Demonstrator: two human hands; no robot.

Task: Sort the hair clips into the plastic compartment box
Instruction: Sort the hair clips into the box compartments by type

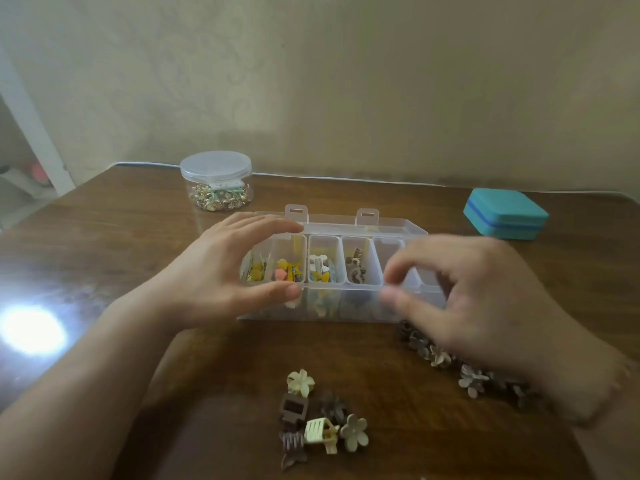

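Clear plastic compartment box (pixel 360 299): set at the centre of a brown wooden table (pixel 114 244), lid folded back toward twelve o'clock, a single row of compartments seen. Contents, from nine o'clock toward three o'clock: yellow clips; yellow and pink clips; white and pale blue clips; brown clips; the further compartments are partly covered by a hand and their contents cannot be told. Left hand (pixel 221 271): placed at the box's nine o'clock end, fingers straight along the far rim, thumb along the near wall; contact is seen but no curl around the box. Right hand (pixel 485 306): blurred, held over the box's three o'clock end, index finger and thumb bent toward each other with a gap between; whether anything is pinched cannot be told. Loose hair clips (pixel 322 420): a small heap of cream and brown pieces at six o'clock of the box. Row of brown flower clips (pixel 471 375): at five o'clock, partly under the right wrist. Round clear jar (pixel 218 181): lidded, holding gold pieces, at eleven o'clock. Teal case (pixel 505 213): closed, at two o'clock.
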